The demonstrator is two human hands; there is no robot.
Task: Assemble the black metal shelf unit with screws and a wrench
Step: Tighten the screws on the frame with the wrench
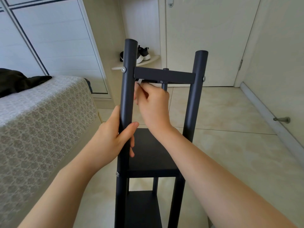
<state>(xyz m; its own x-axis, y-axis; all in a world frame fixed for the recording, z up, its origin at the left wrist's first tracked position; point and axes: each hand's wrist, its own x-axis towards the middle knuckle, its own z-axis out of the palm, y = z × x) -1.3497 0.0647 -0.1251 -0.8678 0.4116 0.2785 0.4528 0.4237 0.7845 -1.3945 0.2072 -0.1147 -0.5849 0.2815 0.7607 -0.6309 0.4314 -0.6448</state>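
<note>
This is a bedroom in a home. A bed with a grey-and-white patterned fabric cover (pixel 41 112) fills the left side, and a crumpled black garment (pixel 16 81) lies on it near its far edge. Behind the bed stand tall white wardrobe doors with dark trim lines (pixel 49 38). A small cream quarter-round corner shelf (pixel 154 59) carries a pair of black-and-white sneakers (pixel 143 55). To the right is a plain cream interior door (pixel 205 38), and a metal doorstop (pixel 281 120) juts from the white baseboard (pixel 263 109). The floor is glossy beige tile (pixel 230 153).
</note>
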